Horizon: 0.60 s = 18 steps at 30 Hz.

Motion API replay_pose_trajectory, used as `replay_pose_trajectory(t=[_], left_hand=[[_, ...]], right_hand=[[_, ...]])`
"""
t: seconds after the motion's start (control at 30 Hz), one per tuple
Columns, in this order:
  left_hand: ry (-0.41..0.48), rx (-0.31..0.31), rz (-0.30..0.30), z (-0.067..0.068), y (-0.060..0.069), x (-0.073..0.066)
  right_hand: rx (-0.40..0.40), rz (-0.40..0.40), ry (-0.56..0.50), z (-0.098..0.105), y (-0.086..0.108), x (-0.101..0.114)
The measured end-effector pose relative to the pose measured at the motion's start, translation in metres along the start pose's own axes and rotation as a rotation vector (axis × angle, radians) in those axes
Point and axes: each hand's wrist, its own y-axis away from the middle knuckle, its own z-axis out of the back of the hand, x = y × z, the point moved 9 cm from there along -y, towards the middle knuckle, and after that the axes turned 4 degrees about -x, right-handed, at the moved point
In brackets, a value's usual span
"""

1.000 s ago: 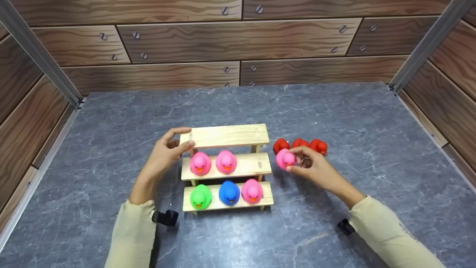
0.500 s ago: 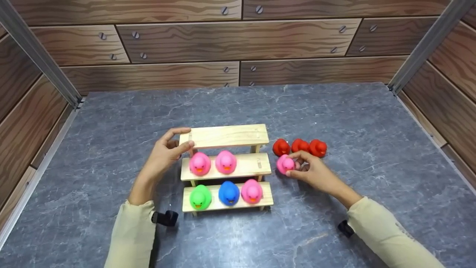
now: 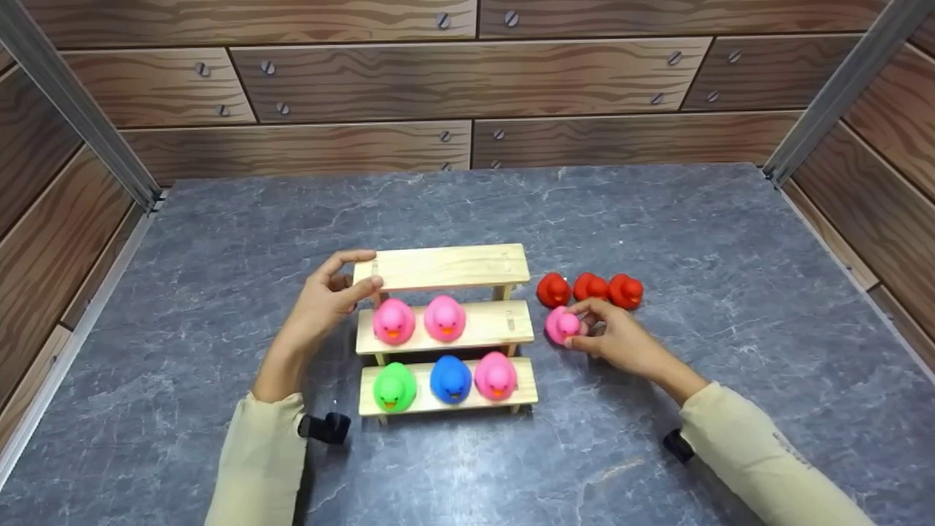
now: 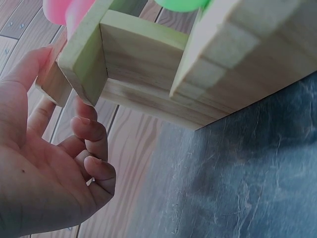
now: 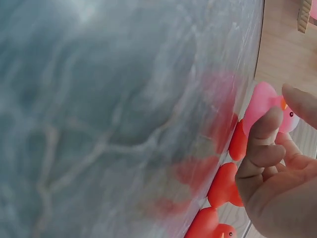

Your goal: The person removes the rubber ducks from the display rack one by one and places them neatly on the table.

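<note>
A three-tier wooden stand (image 3: pixel 453 267) has its top step bare. My left hand (image 3: pixel 321 303) grips the left end of that step between thumb and fingers, as the left wrist view (image 4: pixel 54 163) also shows. Two pink ducks (image 3: pixel 394 322) sit on the middle step; a green duck (image 3: pixel 395 387), a blue duck (image 3: pixel 451 380) and a pink duck (image 3: pixel 495 376) on the lowest. Right of the stand, my right hand (image 3: pixel 621 340) pinches another pink duck (image 3: pixel 561 326), which appears on the tabletop in the right wrist view (image 5: pixel 260 106).
Three red ducks (image 3: pixel 554 290) stand in a row just behind the pinched pink duck. The grey marbled tabletop (image 3: pixel 292 212) is bounded by wood-patterned walls (image 3: pixel 467 80) at the back and both sides, with metal posts in the corners.
My right hand has lowered the pink duck and brought it toward the front of the red ones, which show more fully now. The left hand has stayed in place.
</note>
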Motion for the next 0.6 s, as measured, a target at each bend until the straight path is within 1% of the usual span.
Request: replay_pose_trajectory(t=[0.23,0.47,0.6], left_hand=[[0.001,0.0,0.005,0.0005,0.0008,0.0009],[0.009,0.001,0.002,0.0003,0.0003,0.0001],[0.017,0.003,0.003,0.0,0.0,0.0002]], right_hand=[[0.01,-0.011,0.027,-0.002,-0.0026,0.0001],[0.014,-0.036,0.078,-0.0026,-0.0052,-0.0037],[0.019,-0.039,0.078,-0.0011,-0.0046,-0.0035]])
